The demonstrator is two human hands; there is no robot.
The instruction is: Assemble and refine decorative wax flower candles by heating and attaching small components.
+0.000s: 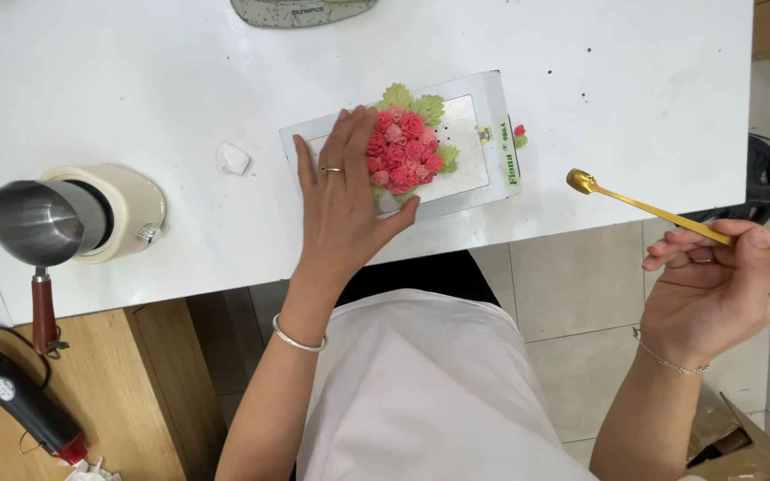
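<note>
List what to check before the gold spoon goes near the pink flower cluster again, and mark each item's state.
1. Left hand steadies the flat tray: ok, palm on it.
2. Right hand grips the gold spoon: ok, held off the table's edge.
3. Spoon bowl is clean: cannot tell.
4. Flower cluster sits intact on the tray: ok.
5. Metal pitcher is away from the work: ok, far left.

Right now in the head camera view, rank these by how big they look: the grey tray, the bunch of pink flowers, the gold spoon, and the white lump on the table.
1. Grey tray, clearly largest.
2. Gold spoon, long but thin, partly hidden in the right hand, so unsure against the flowers.
3. Pink flowers, compact cluster beside the left hand.
4. White lump, smallest.
</note>
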